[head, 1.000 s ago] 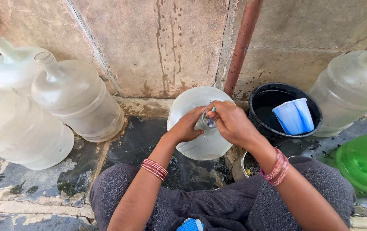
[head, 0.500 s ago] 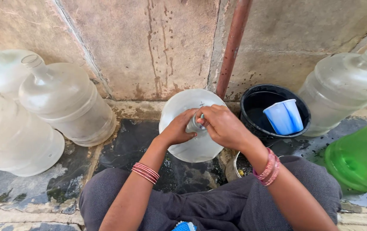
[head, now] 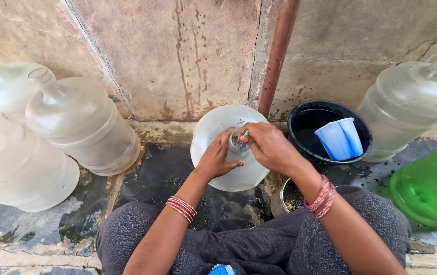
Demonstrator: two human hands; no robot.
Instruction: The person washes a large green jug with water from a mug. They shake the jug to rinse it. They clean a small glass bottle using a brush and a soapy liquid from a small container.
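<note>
The left hand (head: 217,159) was wrapped around the neck of the upright water jar (head: 228,147), its grip clenched on that neck from the left side. The right hand (head: 269,147) was closed over the mouth, pinching a small pale-blue item (head: 244,134) at the opening; what that item was could not be told.

The jar stood on the wet dark floor (head: 152,178) between the person's knees, just in front of the wall (head: 178,56) and the rust-coloured pipe (head: 278,51). Its long axis ran vertical, mouth pointing up towards the camera, base on the floor.

Judged progress: work at the mouth was under way and not finished, as both hands were on it. Whether the inside had been washed could not be told.

To the right sat a black bucket (head: 305,122) holding a blue mug (head: 339,138). Further clear jars (head: 76,127) lay to the left; a green jar (head: 432,188) lay at far right.
</note>
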